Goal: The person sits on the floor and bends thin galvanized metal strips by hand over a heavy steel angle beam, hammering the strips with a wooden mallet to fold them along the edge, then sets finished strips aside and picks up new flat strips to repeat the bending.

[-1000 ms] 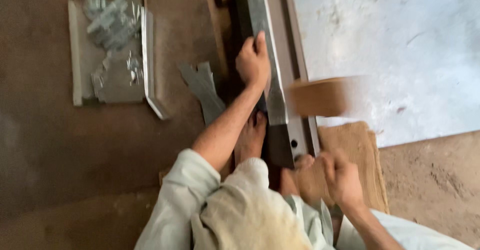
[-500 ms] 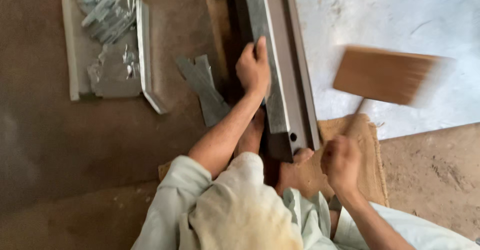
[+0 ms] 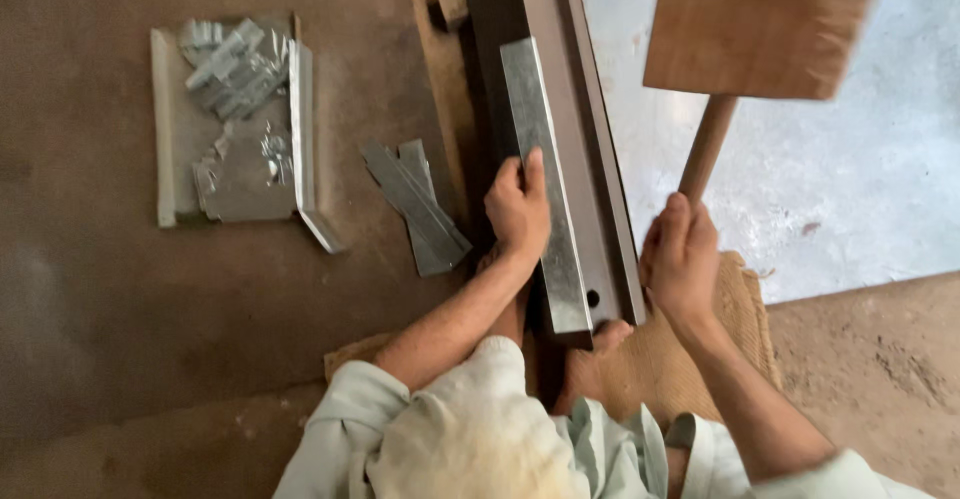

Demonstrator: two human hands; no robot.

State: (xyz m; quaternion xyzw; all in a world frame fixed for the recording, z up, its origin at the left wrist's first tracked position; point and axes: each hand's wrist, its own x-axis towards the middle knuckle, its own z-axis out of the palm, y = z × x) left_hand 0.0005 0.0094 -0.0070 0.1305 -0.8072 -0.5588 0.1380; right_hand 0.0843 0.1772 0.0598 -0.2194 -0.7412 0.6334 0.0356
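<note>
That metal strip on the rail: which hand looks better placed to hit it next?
The right hand, probably. It grips the handle of the wooden mallet, raised above the dark rail. The left hand is pressed on the metal strip, seemingly steadying it.

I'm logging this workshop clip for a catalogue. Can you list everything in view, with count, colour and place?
Metal strip: one, shiny grey, lying along the beam.
Steel beam: one, dark brown, centre.
Wooden mallet: one, brown, raised at upper right.
Metal tray: one, grey, on the floor at left, holding scrap offcuts.
Loose strips: a few, grey, beside the beam.
Woven mat: one, tan, under the person.
Left hand: pressing on the metal strip.
Right hand: gripping the mallet handle.
</note>
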